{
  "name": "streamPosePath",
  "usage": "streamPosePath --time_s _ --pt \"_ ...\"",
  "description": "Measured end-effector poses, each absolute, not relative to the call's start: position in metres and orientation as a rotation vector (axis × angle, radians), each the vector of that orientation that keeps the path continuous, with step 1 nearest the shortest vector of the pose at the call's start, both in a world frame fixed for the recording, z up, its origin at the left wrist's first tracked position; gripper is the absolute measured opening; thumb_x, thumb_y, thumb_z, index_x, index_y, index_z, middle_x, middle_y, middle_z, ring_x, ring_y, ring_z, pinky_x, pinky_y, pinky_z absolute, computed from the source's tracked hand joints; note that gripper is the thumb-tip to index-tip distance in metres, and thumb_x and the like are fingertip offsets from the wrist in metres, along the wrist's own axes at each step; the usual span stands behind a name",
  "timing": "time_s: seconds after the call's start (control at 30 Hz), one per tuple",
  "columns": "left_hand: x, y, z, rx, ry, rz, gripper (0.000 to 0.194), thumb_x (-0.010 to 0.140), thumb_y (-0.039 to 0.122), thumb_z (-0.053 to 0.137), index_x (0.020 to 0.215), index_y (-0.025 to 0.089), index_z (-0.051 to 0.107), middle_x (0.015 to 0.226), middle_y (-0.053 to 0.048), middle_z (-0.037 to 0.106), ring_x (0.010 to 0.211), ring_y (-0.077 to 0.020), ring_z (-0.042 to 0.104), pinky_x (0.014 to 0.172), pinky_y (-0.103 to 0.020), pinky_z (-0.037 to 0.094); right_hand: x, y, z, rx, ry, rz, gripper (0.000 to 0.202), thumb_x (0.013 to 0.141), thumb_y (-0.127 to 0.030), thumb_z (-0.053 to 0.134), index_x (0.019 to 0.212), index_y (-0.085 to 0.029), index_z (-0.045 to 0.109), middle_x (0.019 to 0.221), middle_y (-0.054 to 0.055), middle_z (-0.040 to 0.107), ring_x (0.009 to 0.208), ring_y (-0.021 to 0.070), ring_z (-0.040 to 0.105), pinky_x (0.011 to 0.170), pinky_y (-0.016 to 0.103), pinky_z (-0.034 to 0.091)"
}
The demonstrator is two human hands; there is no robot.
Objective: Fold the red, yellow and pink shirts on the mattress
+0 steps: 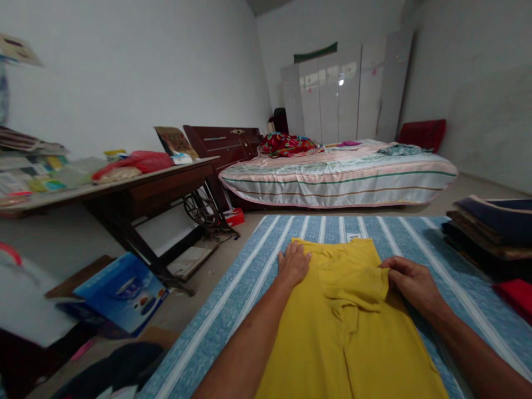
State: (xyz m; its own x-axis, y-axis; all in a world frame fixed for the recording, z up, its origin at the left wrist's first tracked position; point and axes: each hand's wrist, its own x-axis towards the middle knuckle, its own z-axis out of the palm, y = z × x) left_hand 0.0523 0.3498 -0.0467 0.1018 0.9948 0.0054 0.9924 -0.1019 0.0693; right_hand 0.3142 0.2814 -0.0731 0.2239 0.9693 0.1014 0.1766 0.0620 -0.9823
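A yellow garment (316,327) lies on a blue surface with white stripes (233,293), its upper end away from me. Its upper right part is folded over and wrinkled, with a sleeve-like flap across the middle. My left hand (294,262) rests on the upper left edge of the cloth, fingers spread and flat. At the right edge of the flap, my right hand (411,282) pinches the yellow fabric between thumb and fingers. A small white label (353,236) shows at the far edge of the garment.
Folded dark clothes (494,227) are stacked at the right, beside a red item (515,296). Beyond stands a bed (341,177). A sewing table (153,180) holding bags and papers is at the left, near a blue box (124,291) on the floor.
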Motion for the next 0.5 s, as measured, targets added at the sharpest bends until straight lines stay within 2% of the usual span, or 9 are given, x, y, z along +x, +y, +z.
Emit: streamPosePath --time_s 0.3,0.5 --pt "0.0488 0.3566 -0.0573 2.289 2.133 0.150 0.052 0.091 0.046 0.024 0.132 0.020 0.043 0.150 -0.008 0.033 0.137 -0.0252 0.027 0.108 -0.054 0.023 0.3128 0.2832 -0.0743 -1.364 -1.191 0.913 0.017 0.054 -0.027 0.050 0.062 -0.018 0.062 0.047 -0.003 0.055 0.045 0.0115 0.047 0.045 0.022 0.035" --pt "0.0487 0.3540 -0.0547 2.280 2.144 0.181 0.051 0.091 0.046 0.026 0.132 0.021 0.042 0.149 -0.009 0.035 0.137 -0.0239 0.029 0.109 -0.050 0.023 0.3104 0.2807 -0.0696 -1.349 -1.174 0.924 0.013 0.053 -0.026 0.049 0.057 -0.019 0.059 0.046 -0.003 0.054 0.044 0.0115 0.047 0.044 0.022 0.034"
